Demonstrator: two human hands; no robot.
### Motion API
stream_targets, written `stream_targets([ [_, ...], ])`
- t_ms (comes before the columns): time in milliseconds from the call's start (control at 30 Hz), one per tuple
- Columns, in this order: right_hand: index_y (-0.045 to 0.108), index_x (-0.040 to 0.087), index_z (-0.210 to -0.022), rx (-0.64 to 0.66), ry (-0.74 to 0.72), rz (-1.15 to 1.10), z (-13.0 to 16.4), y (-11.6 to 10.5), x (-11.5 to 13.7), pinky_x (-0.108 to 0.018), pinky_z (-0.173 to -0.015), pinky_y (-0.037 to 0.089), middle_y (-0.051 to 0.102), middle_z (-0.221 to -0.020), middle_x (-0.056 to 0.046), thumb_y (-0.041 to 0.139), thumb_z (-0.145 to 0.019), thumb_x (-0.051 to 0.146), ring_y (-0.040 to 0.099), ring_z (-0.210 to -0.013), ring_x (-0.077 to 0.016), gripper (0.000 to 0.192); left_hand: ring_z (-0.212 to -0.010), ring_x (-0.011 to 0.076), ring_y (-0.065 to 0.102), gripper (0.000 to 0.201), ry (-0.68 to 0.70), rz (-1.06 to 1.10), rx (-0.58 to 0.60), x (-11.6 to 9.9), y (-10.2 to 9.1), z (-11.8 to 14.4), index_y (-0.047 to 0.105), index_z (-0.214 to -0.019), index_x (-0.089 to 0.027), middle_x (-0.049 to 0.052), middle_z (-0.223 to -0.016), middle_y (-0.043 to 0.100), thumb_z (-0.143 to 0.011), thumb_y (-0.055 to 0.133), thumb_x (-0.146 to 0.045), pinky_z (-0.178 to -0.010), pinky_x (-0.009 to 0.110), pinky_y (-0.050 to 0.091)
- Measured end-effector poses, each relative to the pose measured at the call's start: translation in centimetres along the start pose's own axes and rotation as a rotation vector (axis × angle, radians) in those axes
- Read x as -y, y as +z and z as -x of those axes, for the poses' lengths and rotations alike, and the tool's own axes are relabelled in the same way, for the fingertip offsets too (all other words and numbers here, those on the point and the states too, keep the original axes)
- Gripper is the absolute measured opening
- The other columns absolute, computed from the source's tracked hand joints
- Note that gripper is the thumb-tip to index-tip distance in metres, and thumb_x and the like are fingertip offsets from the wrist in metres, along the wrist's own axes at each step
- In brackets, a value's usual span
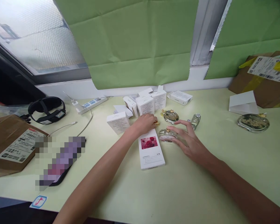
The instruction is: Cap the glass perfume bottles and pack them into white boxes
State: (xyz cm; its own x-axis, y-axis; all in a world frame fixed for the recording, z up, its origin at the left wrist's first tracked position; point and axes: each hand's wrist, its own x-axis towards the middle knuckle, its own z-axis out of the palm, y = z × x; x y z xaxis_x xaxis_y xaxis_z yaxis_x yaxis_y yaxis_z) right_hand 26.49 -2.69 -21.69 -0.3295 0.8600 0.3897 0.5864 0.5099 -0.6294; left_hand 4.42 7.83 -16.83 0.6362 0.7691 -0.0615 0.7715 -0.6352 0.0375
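My left hand (145, 124) is closed, knuckles up, over a small gold-coloured thing (156, 123) that its fingers mostly hide. Just below it lies a flat white box (151, 155) with a rose picture. My right hand (189, 141) pinches an oval glass perfume bottle (167, 137) with a gold top, finger on top and thumb at its right side. Behind that bottle lies another oval bottle (171, 116) with a dark patterned front. A slim clear bottle (196, 121) is beside my right fingers.
Several small white boxes (145, 105) are grouped at the back. A dark oval bottle (253, 123) and cardboard box (261, 84) are at right. Leftward are a phone (63, 161), a head strap (48, 110), a power strip (93, 104) and another cardboard box (16, 144).
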Motion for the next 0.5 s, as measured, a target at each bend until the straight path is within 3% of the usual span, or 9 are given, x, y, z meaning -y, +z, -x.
stream_targets([
  [200, 0.030, 0.047, -0.148, -0.030, 0.117, -0.143, 0.0, 0.4, -0.3, -0.041, -0.095, 0.057, 0.032, -0.145, -0.005, 0.054, -0.096, 0.035, 0.061, -0.114, -0.0208, 0.058, -0.103, 0.0228, 0.062, 0.029, 0.011, 0.070, -0.018, 0.1, -1.8, 0.5, 0.065, -0.116, -0.017, 0.010, -0.117, 0.066, -0.095, 0.050, -0.029, -0.080, 0.031, 0.047],
  [500, 0.025, 0.047, -0.150, 0.015, 0.215, -0.268, 0.0, 0.7, -0.6, -0.045, -0.100, 0.051, 0.053, -0.134, -0.003, 0.059, -0.093, 0.042, 0.062, -0.117, -0.0225, 0.066, -0.106, 0.0205, 0.058, 0.029, 0.182, 0.318, -0.049, -1.7, -6.8, 3.5, 0.062, -0.118, -0.025, 0.003, -0.119, 0.065, -0.096, 0.050, -0.040, -0.084, 0.031, 0.043],
])
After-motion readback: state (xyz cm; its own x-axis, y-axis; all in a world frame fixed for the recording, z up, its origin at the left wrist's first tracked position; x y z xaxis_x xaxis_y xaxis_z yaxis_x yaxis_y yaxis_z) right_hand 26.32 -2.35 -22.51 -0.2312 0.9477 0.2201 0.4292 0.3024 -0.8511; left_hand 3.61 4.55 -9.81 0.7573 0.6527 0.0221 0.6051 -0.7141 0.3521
